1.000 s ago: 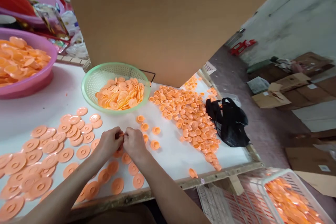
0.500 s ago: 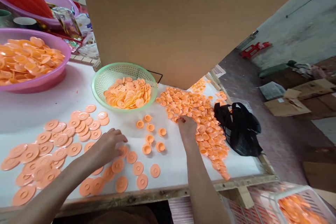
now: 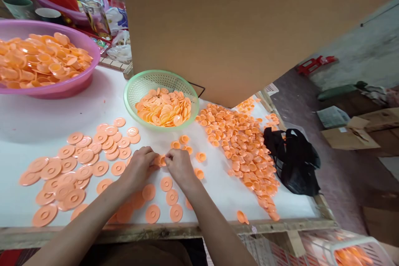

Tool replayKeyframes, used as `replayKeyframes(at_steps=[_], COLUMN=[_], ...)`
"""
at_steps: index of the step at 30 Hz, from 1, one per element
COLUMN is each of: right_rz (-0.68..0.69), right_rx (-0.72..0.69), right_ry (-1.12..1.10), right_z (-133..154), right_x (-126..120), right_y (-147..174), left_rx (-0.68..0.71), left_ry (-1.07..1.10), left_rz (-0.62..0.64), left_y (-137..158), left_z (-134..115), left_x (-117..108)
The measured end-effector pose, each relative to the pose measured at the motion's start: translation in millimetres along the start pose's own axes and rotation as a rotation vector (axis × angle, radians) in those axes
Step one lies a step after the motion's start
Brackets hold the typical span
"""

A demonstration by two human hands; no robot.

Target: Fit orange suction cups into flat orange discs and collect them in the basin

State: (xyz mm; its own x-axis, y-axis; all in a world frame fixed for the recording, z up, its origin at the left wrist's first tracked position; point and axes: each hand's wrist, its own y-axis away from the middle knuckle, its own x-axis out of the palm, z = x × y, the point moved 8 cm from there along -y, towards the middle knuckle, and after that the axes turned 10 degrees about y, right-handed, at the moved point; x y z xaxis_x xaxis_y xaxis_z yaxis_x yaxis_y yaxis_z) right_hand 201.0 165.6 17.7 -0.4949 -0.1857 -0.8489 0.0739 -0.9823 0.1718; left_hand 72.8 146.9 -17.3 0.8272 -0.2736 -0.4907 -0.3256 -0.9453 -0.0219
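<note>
Because the fingertips crowd so closely together, the cup (image 3: 162, 161) between the hands shows only in part, its orange body peeping out over the white table (image 3: 218, 199). The right hand (image 3: 181, 168) is nearly closed, thumb and forefinger pinching the cup at its side; its other fingers fold under, out of sight. The left hand (image 3: 140, 169) is curled, its fingertips right by the cup, but the palm is turned away and I cannot tell what it grips.

Just right of the hands stand a few loose cups (image 3: 201, 157), some partly behind the right hand. Flat discs (image 3: 75, 198) lie to the left, many overlapping; those near the left forearm are partly covered and blurred, and one is mostly hidden by the right forearm. Further right spreads a pile (image 3: 240, 141) of cups, too dense to count, with a black bag (image 3: 296, 166) beside it, contents unseen. One cup lies apart near the front edge.

Behind the hands, a green colander (image 3: 129, 108) holds more discs, its floor mostly covered. The pink basin (image 3: 68, 88) is cut off at the left; its orange pieces overlap too much to sort. A cardboard sheet (image 3: 218, 29) runs past the top and blocks what lies beyond. At lower right, a crate (image 3: 379, 251) of orange pieces is cropped and blurred.
</note>
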Motion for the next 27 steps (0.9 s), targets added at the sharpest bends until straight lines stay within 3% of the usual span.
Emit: replayKeyframes(at_steps=[5, 8, 12, 15, 19, 22, 25, 27], right_rz=[0.001, 0.015, 0.037, 0.020, -0.068, -0.041, -0.035, -0.205], right_rx=[0.033, 0.028, 0.012, 0.000, -0.009, -0.039, -0.027, 0.115], right_ry=[0.029, 0.012, 0.055, 0.143, 0.296, 0.237, 0.071, 0.032], right_z=[4, 5, 7, 9, 16, 17, -4, -41], right_x=[18, 16, 14, 16, 22, 26, -2, -50], right_y=[-3, -3, -2, 2, 12, 9, -2, -7], left_rx=[-0.050, -0.221, -0.414, -0.437, -0.354, -0.343, -0.408, -0.434], left_ry=[0.089, 0.234, 0.261, 0.229, 0.254, 0.207, 0.124, 0.146], left_rz=[0.029, 0.078, 0.027, 0.003, -0.050, -0.026, -0.017, -0.039], left_y=[-2, -8, -15, -14, -5, -4, -10, -15], left_z=[0, 7, 10, 11, 15, 16, 12, 6], left_x=[-3, -8, -13, -5, 3, 5, 5, 3])
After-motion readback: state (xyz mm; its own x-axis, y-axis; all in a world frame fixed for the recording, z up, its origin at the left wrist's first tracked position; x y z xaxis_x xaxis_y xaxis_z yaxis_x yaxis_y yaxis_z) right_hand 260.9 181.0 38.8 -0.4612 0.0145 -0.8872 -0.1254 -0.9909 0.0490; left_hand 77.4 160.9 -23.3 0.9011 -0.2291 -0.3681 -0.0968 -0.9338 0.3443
